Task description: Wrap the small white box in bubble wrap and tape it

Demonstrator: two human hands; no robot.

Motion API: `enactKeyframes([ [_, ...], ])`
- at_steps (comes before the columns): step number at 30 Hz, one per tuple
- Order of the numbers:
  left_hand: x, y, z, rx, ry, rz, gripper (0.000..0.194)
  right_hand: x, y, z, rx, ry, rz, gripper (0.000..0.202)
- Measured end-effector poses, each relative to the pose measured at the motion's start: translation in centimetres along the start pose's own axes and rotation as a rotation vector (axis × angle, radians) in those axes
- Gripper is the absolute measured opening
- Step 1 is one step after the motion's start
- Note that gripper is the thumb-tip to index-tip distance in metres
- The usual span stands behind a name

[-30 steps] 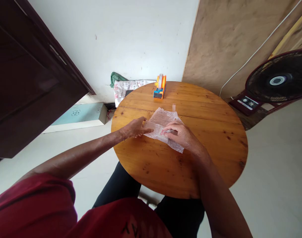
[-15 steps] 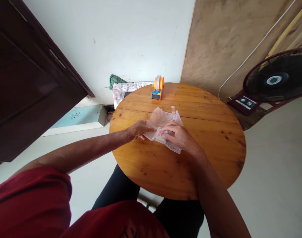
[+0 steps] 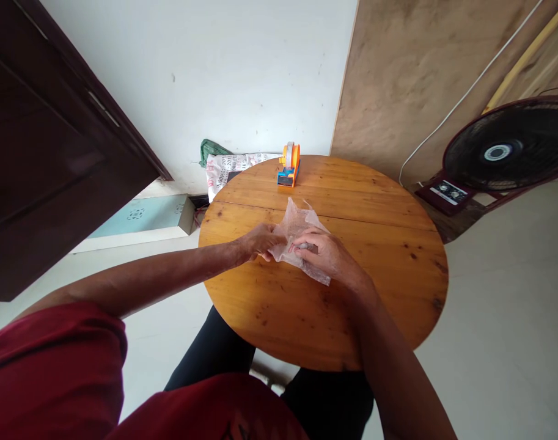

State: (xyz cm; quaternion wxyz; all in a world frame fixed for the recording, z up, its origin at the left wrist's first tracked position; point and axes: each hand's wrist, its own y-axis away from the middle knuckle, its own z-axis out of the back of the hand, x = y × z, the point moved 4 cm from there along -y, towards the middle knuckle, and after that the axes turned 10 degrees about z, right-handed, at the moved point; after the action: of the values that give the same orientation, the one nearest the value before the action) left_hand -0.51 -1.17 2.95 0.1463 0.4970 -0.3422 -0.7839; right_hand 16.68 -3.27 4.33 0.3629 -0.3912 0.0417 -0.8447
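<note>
One bubble-wrap sheet (image 3: pixel 297 219) lies on the tabletop (image 3: pixel 374 281); the left hand (image 3: pixel 260 241) pinches its left edge, seemingly to steady it, while the right hand (image 3: pixel 329 252), half-curled around a small greyish object (image 3: pixel 312 247), rests over its middle.

room: table (image 3: pixel 389 250), near and right | blocking: bubble wrap (image 3: pixel 296 223), centre; tape dispenser (image 3: pixel 290 166), far edge; right forearm (image 3: pixel 389 342)
</note>
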Motion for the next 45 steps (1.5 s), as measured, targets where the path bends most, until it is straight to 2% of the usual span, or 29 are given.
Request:
enactKeyframes([
  [6,0.7,-0.7,1.8,-0.051,-0.13,0.042,0.016,0.1,0.0,0.1,-0.002,-0.004,0.002,0.014],
  [9,0.7,-0.9,2.1,-0.054,-0.196,0.034,0.014,0.1,0.0,0.1,-0.006,-0.016,-0.003,0.013],
  [20,-0.6,0.8,0.8,-0.124,-0.297,0.006,0.016,0.1,0.0,0.0,0.001,-0.019,-0.001,0.015],
  [24,-0.6,0.2,0.1,-0.047,-0.252,-0.024,0.006,0.3,0.0,0.0,0.007,-0.022,-0.001,0.016],
  [28,-0.5,-0.2,-0.1,0.011,-0.094,0.015,0.009,0.2,0.0,0.0,0.0,-0.023,-0.017,0.016],
  [31,-0.6,-0.2,0.1,0.014,-0.028,0.032,0.015,0.1,0.0,0.0,0.0,-0.015,-0.012,0.016],
  [38,-1.0,0.1,0.6,-0.023,-0.072,0.013,0.022,0.2,-0.1,-0.1,0.021,0.002,0.001,0.014],
  [45,-1.7,-0.1,0.0,0.011,-0.074,-0.066,0.012,0.2,0.0,0.0,0.015,-0.013,0.004,0.015],
])
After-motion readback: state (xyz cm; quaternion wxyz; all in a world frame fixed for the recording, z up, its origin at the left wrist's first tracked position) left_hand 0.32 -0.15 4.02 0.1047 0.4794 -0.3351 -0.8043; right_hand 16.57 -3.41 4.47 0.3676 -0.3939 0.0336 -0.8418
